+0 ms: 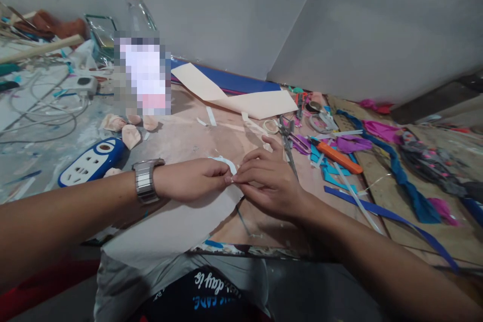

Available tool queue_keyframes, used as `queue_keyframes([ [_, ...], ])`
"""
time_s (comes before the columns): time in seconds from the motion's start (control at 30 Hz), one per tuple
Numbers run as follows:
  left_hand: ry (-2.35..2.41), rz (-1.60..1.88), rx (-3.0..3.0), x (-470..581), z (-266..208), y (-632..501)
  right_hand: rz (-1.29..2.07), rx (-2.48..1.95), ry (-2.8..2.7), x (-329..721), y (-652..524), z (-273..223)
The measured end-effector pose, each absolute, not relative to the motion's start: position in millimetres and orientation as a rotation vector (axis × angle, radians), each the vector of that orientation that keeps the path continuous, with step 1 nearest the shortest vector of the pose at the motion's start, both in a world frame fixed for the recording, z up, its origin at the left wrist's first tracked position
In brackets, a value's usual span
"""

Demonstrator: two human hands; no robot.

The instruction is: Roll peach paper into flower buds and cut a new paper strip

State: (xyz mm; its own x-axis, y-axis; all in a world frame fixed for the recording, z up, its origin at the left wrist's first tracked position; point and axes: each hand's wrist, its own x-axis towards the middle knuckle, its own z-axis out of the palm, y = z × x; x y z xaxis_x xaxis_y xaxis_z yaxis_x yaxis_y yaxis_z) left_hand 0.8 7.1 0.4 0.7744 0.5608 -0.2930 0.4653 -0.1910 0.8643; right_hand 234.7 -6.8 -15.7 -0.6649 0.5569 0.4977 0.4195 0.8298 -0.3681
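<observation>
Cluttered counter (196,136), grey wall behind. We see left hand (188,179) and right hand (269,181) meet, fingers of both pinched shut on white paper piece (177,226); scissors (289,138) just beyond.

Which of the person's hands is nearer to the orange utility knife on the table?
The right hand: the orange utility knife lies just beyond it, on its right. The left hand is on the far side of the right hand.
</observation>
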Motion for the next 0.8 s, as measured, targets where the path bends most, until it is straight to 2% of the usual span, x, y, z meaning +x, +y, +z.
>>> queue_keyframes([
  [0.8, 0.854, 0.254, 2.009, 0.2, 4.7, 4.1, 0.346, -0.800, -2.392, 233.5, -7.2, -13.9],
])
